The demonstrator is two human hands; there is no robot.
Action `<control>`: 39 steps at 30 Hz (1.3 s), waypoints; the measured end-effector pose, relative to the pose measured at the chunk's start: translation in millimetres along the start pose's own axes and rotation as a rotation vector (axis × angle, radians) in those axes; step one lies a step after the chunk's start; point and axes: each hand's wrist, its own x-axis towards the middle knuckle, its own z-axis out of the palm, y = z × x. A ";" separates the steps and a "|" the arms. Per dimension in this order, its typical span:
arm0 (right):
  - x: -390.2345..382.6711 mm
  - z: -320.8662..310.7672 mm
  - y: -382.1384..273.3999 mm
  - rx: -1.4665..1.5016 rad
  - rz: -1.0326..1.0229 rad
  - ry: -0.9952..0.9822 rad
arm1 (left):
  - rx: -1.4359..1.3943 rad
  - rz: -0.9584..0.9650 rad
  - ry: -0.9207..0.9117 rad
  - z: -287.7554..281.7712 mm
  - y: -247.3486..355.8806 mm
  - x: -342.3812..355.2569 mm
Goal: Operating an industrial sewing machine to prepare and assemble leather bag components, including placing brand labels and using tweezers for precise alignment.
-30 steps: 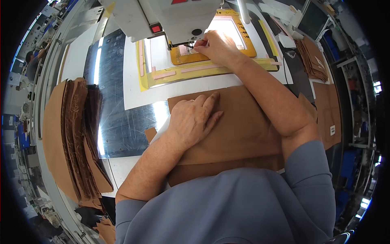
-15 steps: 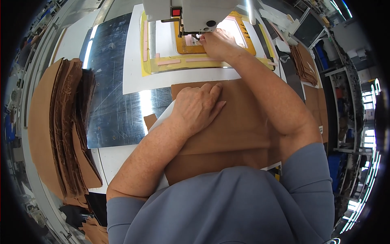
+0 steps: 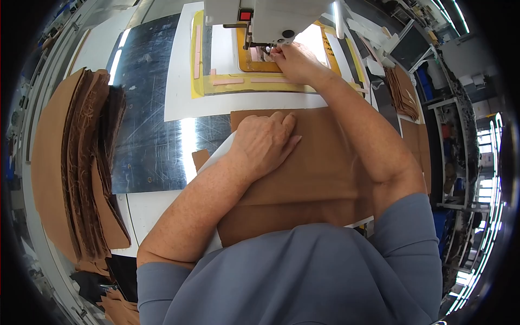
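Observation:
My left hand point(image 3: 264, 142) lies on a brown fabric or leather panel point(image 3: 319, 168), with its fingers stretched out and its thumb apart. The panel covers the table in front of me and has a fold across its lower part. Up at the sewing machine head point(image 3: 279, 21), my right hand point(image 3: 297, 60) has its fingertips pinched together close to the needle area. Whatever lies between those fingertips is too small to make out. Beneath the hand is an amber frame point(image 3: 260, 66) inside a larger yellow-edged clear template point(image 3: 271, 84) with pink strips.
A thick stack of brown panels point(image 3: 54, 162) with frayed edges stands at the left. Beside it runs a scratched metal plate point(image 3: 146, 108), with a small brown scrap point(image 3: 200, 158) near its edge. More folded brown pieces point(image 3: 402, 92) lie at the right, near a shelf rack point(image 3: 447, 151).
The whole view has shifted slightly. Both hands keep nearly the same places, the left on the brown panel and the right by the needle.

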 end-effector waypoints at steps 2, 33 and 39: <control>-0.2 -1.2 -0.4 -0.011 -0.009 -0.005 | 0.006 -0.004 -0.012 -3.3 1.6 0.7; -5.0 -2.3 12.6 0.279 -0.008 0.056 | 0.008 -0.007 -0.043 -6.5 3.1 3.0; -3.7 -0.8 16.6 0.443 0.065 0.007 | 0.013 -0.008 -0.044 -6.0 3.4 2.8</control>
